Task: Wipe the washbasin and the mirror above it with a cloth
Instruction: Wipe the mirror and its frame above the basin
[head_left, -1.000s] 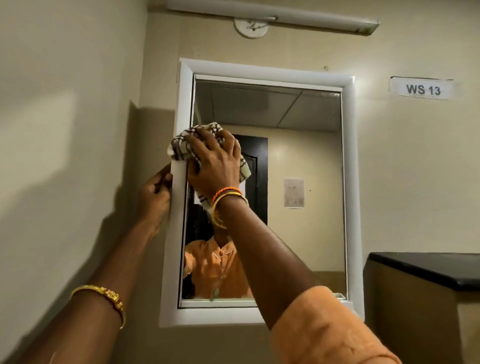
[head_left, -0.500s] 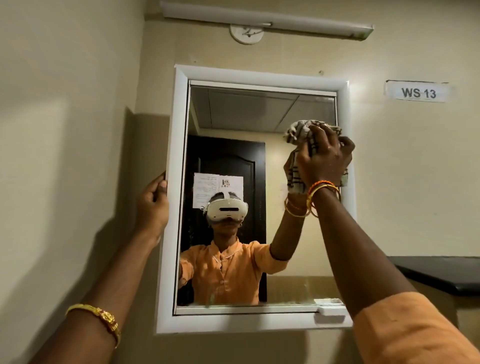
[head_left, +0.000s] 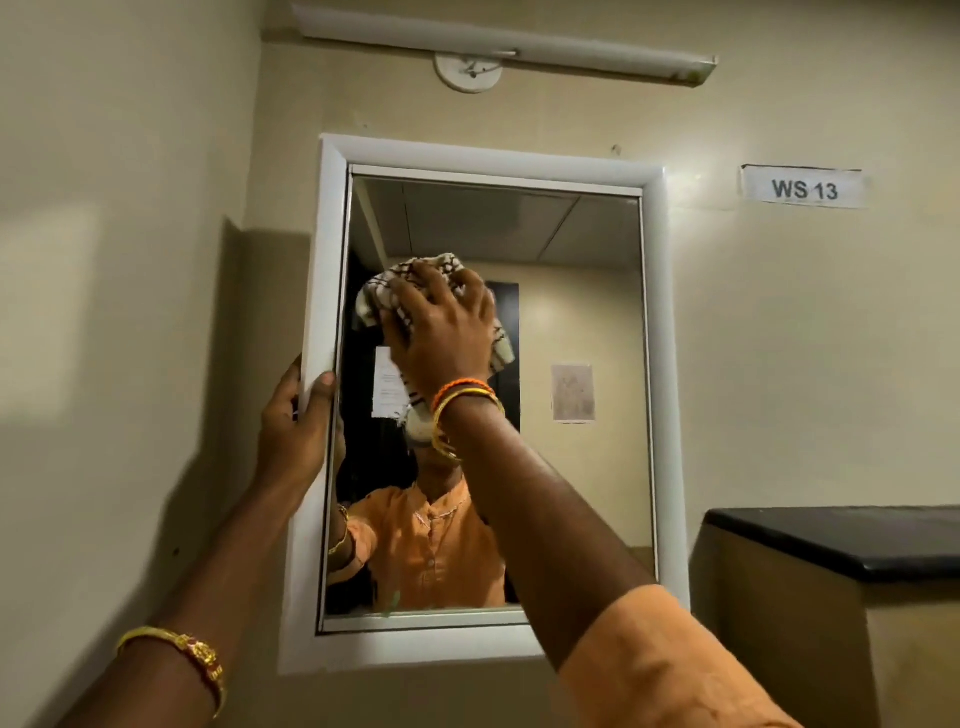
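1. The checked cloth (head_left: 410, 291) is bunched under the right hand (head_left: 441, 332) and is pressed against the glass of the mirror (head_left: 571, 322), in its upper left part; the fingers are curled over the wad, so it is gripped and pushed flat at once.
2. The mirror's white frame (head_left: 324, 260) is gripped at its left edge by the left hand (head_left: 296, 431), just below and to the left of the right hand, the thumb being laid over the front of the frame and the fingers hidden behind it.
3. The mirror stage is judged to be under way, not finished: no streaks or wet marks can be made out on the glass, so the share already wiped cannot be told.
4. The glass to the right of and below the cloth is taken as possibly left to cover.
5. The washbasin is not in view, lying somewhere below the hands; whether it has been wiped cannot be told.
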